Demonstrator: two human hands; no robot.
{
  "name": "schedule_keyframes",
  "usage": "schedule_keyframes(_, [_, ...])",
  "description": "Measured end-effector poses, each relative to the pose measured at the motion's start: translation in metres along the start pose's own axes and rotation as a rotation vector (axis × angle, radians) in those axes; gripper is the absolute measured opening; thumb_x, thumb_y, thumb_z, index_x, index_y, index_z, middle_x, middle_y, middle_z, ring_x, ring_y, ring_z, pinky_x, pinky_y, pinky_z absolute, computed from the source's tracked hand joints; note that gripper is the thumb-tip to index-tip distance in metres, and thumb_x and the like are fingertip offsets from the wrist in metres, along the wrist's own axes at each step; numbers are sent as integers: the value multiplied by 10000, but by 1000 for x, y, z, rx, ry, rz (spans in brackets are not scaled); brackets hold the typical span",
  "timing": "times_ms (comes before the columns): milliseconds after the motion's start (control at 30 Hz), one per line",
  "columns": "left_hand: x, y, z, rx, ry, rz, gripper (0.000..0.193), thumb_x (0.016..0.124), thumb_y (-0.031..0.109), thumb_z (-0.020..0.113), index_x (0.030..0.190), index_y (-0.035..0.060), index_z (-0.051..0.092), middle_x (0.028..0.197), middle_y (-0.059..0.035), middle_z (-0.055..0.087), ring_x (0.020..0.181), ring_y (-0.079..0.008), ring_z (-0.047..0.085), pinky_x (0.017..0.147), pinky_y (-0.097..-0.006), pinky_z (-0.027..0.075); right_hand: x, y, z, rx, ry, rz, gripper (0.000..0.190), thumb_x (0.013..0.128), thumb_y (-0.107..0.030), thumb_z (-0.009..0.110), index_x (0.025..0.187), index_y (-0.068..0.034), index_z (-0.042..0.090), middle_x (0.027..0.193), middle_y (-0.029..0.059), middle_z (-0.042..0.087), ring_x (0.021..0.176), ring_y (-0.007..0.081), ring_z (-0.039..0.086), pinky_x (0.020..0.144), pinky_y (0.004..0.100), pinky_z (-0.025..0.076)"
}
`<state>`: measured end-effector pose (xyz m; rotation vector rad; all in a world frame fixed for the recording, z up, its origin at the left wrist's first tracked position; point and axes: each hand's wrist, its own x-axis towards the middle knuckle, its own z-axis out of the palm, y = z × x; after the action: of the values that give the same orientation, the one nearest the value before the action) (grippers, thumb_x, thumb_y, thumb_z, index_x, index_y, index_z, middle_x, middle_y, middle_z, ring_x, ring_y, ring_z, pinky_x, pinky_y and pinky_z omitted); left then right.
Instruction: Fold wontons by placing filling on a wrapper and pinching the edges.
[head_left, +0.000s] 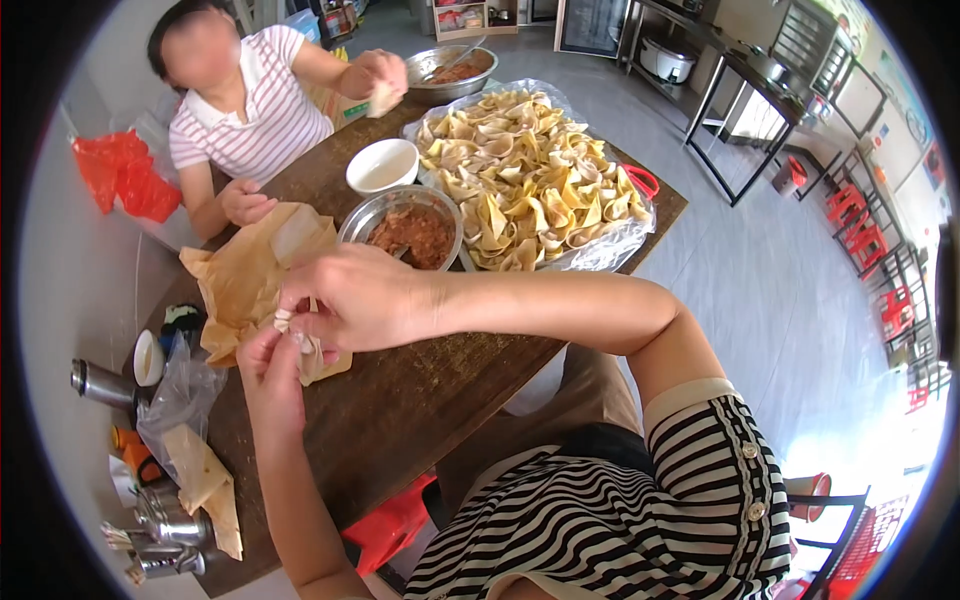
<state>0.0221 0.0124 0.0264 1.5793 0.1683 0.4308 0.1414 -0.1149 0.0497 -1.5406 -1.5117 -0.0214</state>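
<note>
Between my fingertips is a pale, partly folded wonton (310, 360), pinched from both sides. My left hand (274, 364) grips it from below, while my right hand (352, 300) holds its upper edge. Beneath and beyond them, brown paper (255, 262) lies spread on the wooden table, with pale wrapper sheets (301, 234) on it. Just past my right wrist stands a metal bowl (351, 225) of reddish minced filling (420, 234); a spoon handle dips into it. A large heap of folded wontons (525, 180) rests on a plastic-lined tray to the right of the bowl.
A white bowl (382, 166) and a second metal bowl of filling (450, 73) stand farther back. Across the table (420, 405), a co-worker's raised hand (382, 79) holds a wrapper. Red-handled scissors (641, 180) lie beside the tray. A metal teapot (174, 517) and plastic bag (184, 405) crowd the left edge.
</note>
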Motion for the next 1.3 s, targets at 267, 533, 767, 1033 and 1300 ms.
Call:
schedule_keyframes(267, [-7,1,20,361,-174,111,214,910,145,470,947,-26,594,807,-45,597,743,-108,564,729,-238,472,-37,5,-27,-439,14,-116,90,698,9,590,764,-38,552,763,101,569,635,270,593,563,350,500])
schedule_keyframes(533, [11,6,-11,73,235,82,310,914,228,479,1138,24,549,1025,-132,615,811,-174,628,650,-252,497,-89,119,-193,-526,116,554,137,802,-146,544,834,-56,641,796,97,656,736,186,639,669,303,502])
schedule_keyframes(767, [24,-7,-50,-14,381,9,318,877,243,535,1099,17,563,1008,-135,622,820,-194,636,682,-273,497,-63,123,-180,-751,258,481,195,793,-147,549,953,-94,647,855,124,656,807,275,634,728,360,495])
schedule_keyframes(1033, [20,-14,-72,-95,452,17,314,850,217,552,1069,-7,568,979,-163,633,819,-230,647,680,-301,522,46,27,39,-393,-577,-19,130,761,-122,621,856,-36,648,814,120,643,778,289,617,661,356,495])
schedule_keyframes(1300, [10,-7,-88,-88,501,65,319,855,265,526,950,-25,615,912,-166,647,782,-232,653,659,-308,522,61,51,104,-615,-822,-8,132,738,-162,614,791,-43,634,825,128,640,797,285,617,691,368,486])
